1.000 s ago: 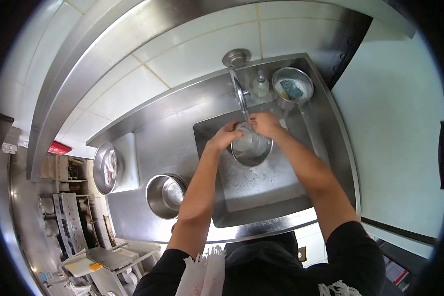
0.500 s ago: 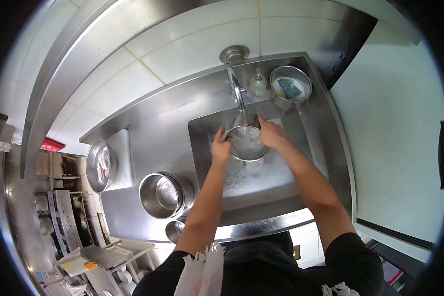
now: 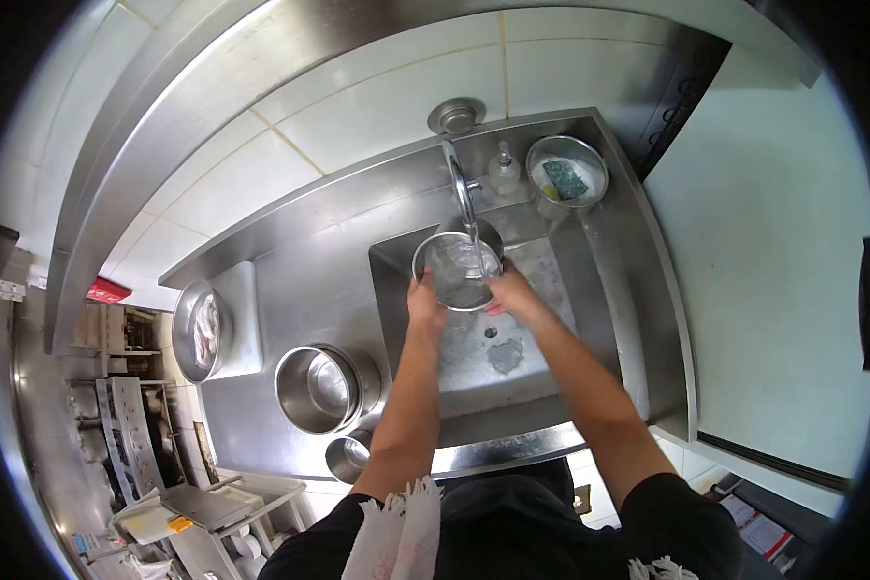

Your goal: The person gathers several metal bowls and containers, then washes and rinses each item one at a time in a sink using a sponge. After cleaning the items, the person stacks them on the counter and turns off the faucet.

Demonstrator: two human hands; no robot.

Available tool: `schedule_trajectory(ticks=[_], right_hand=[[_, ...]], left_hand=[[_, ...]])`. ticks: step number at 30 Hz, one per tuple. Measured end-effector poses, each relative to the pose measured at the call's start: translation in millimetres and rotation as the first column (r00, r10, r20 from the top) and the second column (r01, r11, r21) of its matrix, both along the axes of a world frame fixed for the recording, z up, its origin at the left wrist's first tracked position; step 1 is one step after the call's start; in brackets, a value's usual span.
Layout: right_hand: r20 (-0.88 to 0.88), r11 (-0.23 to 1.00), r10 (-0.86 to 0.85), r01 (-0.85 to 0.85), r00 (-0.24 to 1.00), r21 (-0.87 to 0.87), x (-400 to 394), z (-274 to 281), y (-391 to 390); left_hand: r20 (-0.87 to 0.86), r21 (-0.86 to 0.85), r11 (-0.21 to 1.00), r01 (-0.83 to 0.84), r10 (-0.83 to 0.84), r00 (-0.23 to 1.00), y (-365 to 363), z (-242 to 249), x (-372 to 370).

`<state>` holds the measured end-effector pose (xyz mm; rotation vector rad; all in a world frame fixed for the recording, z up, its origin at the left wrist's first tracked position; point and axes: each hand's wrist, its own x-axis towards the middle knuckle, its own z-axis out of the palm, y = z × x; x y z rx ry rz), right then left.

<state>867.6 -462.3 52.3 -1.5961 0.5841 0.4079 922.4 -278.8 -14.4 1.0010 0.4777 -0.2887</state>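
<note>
A round metal pot is held in the sink under the faucet, and water streams into it. My left hand grips its left lower rim, fingers closed around the edge. On the right lower rim, my right hand is closed as well, slightly blurred. Water with a few bubbles shows inside the pot. Below the pot, the drain and a wet patch are visible on the sink floor.
Nested metal pots and a smaller pot stand left of the sink. A metal bowl rests by a white board. Behind the sink are a soap bottle and a bowl with a sponge.
Both hands have shifted the pot left, and its opening now faces up more under the stream. My right hand has moved down from the pot's upper right to its lower right rim.
</note>
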Motion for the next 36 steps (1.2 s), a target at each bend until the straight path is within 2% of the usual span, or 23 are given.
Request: schedule_trajectory(ticks=[2, 3, 5, 8, 9, 10, 12, 13, 15, 16, 17, 19, 21, 23, 27, 30, 33, 36], right_hand=[[0.092, 0.993, -0.104, 0.097, 0.99, 0.074, -17, -11, 19], [0.149, 0.987, -0.06, 0.081, 0.987, -0.141, -26, -19, 24], [0.223, 0.836, 0.064, 0.07, 0.973, -0.544, -43, -33, 29], [0.385, 0.858, 0.105, 0.112, 0.917, -0.502, -80, -15, 20], [0.353, 0.832, 0.132, 0.091, 0.926, -0.548, -88, -5, 17], [0.357, 0.82, 0.175, 0.065, 0.918, -0.569, -97, -10, 14], [0.364, 0.792, 0.253, 0.024, 0.896, -0.61, -110, -17, 5], [0.303, 0.828, 0.254, -0.044, 0.919, -0.559, -113, -18, -1], [0.345, 0.657, 0.453, -0.046, 0.822, -0.753, -111, -33, -23], [0.342, 0.556, 0.551, -0.029, 0.761, -0.83, -107, -43, -33], [0.363, 0.624, 0.47, -0.012, 0.804, -0.781, -93, -48, -41], [0.379, 0.657, 0.425, 0.008, 0.822, -0.754, -54, -43, -57], [0.53, 0.767, 0.404, 0.039, 0.746, -0.64, 8, -45, -65], [0.443, 0.782, 0.413, -0.06, 0.796, -0.621, 60, -26, -64], [0.38, 0.657, 0.475, -0.033, 0.794, -0.753, 136, -81, -56], [0.341, 0.901, 0.311, -0.161, 0.887, -0.402, 165, -86, -59], [0.264, 0.997, 0.033, -0.05, 0.964, 0.061, 151, -31, -56], [0.239, 0.997, -0.005, -0.014, 0.971, 0.077, 151, -13, -59]], left_hand=[[-0.076, -0.308, 0.942, -0.13, 0.111, 0.991, -6, -23, -19], [-0.092, -0.329, 0.938, -0.11, 0.085, 0.992, -10, -27, -28], [-0.124, -0.373, 0.925, -0.077, 0.032, 0.992, -18, -34, -41], [0.03, -0.509, 0.846, 0.16, -0.168, 0.985, -24, -29, -42], [0.156, -0.549, 0.79, 0.272, -0.223, 0.962, -22, -31, -44], [0.45, -0.562, 0.675, 0.478, -0.235, 0.862, -20, -38, -42], [0.38, -0.573, 0.726, 0.381, -0.177, 0.908, -27, -22, -52], [0.466, -0.417, 0.813, 0.407, -0.194, 0.863, -25, -11, -60], [0.54, -0.078, 0.9, 0.429, -0.323, 0.777, -18, -12, -66], [0.554, 0.098, 0.906, 0.413, -0.394, 0.734, -14, -13, -69], [0.51, -0.043, 0.899, 0.436, -0.356, 0.783, -10, -21, -72], [0.397, -0.322, 0.839, 0.438, -0.301, 0.867, -1, -39, -76], [0.244, -0.569, 0.741, 0.356, -0.261, 0.934, 8, -25, -89], [0.087, -0.735, 0.637, 0.231, -0.25, 0.964, 15, -6, -100], [0.03, -0.721, 0.67, 0.178, -0.225, 0.974, 43, 22, -117], [0.048, -0.654, 0.737, 0.172, -0.186, 0.981, 65, 42, -127], [0.075, -0.589, 0.791, 0.163, -0.147, 0.986, 79, 61, -136], [0.107, -0.528, 0.834, 0.161, -0.123, 0.987, 83, 76, -146]])
